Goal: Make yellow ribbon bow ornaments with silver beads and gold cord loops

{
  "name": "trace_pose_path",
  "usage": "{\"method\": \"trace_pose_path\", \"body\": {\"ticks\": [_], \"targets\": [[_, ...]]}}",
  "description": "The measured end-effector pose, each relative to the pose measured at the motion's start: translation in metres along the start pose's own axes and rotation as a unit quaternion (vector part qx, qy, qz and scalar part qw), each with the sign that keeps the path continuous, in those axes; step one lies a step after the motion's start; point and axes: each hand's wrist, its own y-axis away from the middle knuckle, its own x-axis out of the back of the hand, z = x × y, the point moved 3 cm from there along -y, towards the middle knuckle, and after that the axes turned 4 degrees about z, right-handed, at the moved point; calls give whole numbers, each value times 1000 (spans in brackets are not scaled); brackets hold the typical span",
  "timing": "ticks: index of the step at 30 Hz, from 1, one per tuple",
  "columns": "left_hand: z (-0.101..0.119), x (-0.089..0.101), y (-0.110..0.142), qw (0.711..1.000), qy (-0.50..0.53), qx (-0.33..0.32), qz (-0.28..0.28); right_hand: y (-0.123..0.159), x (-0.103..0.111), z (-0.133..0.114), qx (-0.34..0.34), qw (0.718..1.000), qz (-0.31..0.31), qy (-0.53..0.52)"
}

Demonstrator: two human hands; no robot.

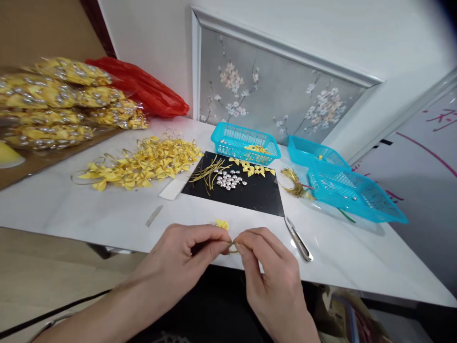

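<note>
Left hand (194, 247) and right hand (269, 269) pinch a cord (233, 251) running nine-to-three o'clock, a yellow flower (222, 224) at eleven, nearer the left.

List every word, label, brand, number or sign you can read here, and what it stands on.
Nothing can be quoted with certainty.
White board, upper right: a large reddish handwritten character, too unclear to read.
Same board, lower down: more reddish strokes, too blurred and partial to read.
</note>
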Motion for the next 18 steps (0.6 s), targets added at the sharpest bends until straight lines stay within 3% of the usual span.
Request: {"method": "trace_pose_path", "body": {"ticks": [5, 10, 18], "targets": [[-13, 11, -6, 999, -9, 26, 22, 0, -1, 3, -21, 1000, 4, -2], [-25, 20, -24, 985, -169, -1, 41, 3, 1, 10, -47, 999, 7, -7], [-20, -2, -43, 966, -258, -11, -33, 12, 9, 26, -94, 995, 13, -14]]}}
